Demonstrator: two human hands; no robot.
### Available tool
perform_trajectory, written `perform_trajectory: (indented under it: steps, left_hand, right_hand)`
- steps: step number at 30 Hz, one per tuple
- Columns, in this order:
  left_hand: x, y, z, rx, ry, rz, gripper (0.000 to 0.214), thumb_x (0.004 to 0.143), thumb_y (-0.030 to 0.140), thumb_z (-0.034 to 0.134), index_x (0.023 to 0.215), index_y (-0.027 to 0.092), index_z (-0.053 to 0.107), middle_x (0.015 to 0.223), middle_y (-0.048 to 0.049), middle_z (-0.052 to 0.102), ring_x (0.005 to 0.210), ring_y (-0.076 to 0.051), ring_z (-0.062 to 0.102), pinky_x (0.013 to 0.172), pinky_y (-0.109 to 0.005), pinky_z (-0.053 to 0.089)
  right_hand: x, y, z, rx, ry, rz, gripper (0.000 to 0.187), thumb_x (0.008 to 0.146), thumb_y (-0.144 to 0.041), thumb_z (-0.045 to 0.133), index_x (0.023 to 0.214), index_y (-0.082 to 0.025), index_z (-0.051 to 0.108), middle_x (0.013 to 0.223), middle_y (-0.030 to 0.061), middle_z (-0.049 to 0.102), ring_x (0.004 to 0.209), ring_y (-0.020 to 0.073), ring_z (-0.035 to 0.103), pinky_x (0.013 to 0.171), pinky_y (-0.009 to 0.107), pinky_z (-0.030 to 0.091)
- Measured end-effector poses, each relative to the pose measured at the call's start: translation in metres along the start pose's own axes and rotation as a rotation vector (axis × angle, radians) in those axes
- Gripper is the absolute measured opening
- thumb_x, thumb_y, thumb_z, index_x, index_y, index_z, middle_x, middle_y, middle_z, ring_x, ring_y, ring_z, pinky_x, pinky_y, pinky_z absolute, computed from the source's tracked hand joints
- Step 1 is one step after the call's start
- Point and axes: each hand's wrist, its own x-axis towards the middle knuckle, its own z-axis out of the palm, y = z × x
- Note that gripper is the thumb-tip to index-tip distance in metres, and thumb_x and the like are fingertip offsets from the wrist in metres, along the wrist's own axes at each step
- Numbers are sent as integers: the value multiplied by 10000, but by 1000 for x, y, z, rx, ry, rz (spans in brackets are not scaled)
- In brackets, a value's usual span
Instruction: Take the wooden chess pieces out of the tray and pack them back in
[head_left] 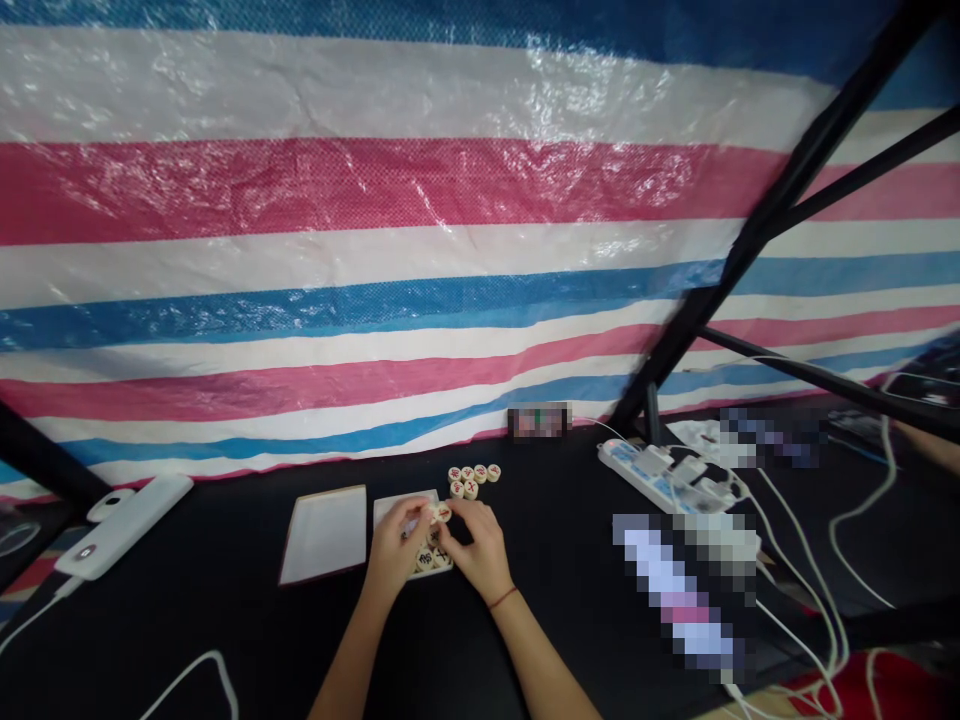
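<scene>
Both my hands rest over a small white tray point(390, 505) on the black table. My left hand point(395, 550) is curled, with a round cream game piece point(442, 513) pinched at its fingertips. My right hand point(480, 548) is closed too, its fingers meeting the left hand's over the same piece. More round pieces point(429, 558) with red and dark marks lie in the tray under my hands. A loose cluster of several pieces point(472, 479) sits on the table just beyond the tray.
A white lid or second tray point(326, 533) lies left of the first. A white power bank point(124, 525) with a cable is at far left. A power strip point(660, 478) with plugs and white cables is at right. A striped tarp hangs behind.
</scene>
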Motion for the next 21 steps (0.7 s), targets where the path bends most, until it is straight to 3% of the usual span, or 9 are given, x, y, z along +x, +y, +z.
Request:
perform_trajectory:
  steps: [4, 6, 12, 16, 19, 21]
  left_hand:
    - [0, -15, -5, -78, 176, -82, 367, 822, 497, 569, 1000, 181, 624, 1047, -94, 708, 979, -209, 677, 865, -327, 553]
    - [0, -19, -7, -99, 226, -92, 399, 804, 514, 582, 1014, 177, 625, 1065, -101, 703, 984, -214, 677, 855, -320, 557]
    - [-3, -16, -7, -87, 215, -93, 471, 774, 470, 617, 1147, 183, 602, 1054, -84, 687, 928, -193, 684, 795, -283, 565]
    - [-7, -5, -7, 136, 167, 51, 359, 799, 389, 603, 1099, 196, 638, 939, -54, 684, 784, -159, 672, 750, -287, 561]
    - [-11, 2, -6, 290, 98, 208, 291, 819, 321, 592, 1083, 212, 645, 886, -44, 677, 760, -160, 646, 755, -304, 550]
    - [-14, 4, -3, 333, 54, 278, 272, 826, 263, 574, 1087, 223, 640, 934, -51, 681, 837, -179, 646, 802, -328, 541]
  right_hand:
    - [-1, 26, -13, -100, 224, 197, 226, 846, -299, 541, 1013, -171, 626, 937, 98, 671, 825, 207, 620, 763, 350, 495]
    - [-4, 43, -20, -186, 274, 314, 293, 839, -358, 542, 1017, -144, 633, 867, 99, 665, 732, 201, 605, 710, 341, 495]
    - [-6, 67, -23, -335, 66, 360, 322, 867, -399, 478, 940, -152, 672, 871, 103, 686, 808, 233, 584, 750, 341, 450]
    - [0, 50, -22, -337, 62, 368, 326, 869, -403, 482, 950, -153, 675, 955, 118, 683, 886, 247, 577, 801, 363, 437]
    - [4, 19, -24, -121, 60, 323, 285, 860, -387, 531, 992, -168, 656, 952, 109, 678, 883, 228, 596, 807, 355, 462]
    - [6, -5, -23, 79, -64, 277, 276, 837, -350, 584, 1057, -190, 633, 931, 75, 679, 817, 191, 612, 749, 304, 489]
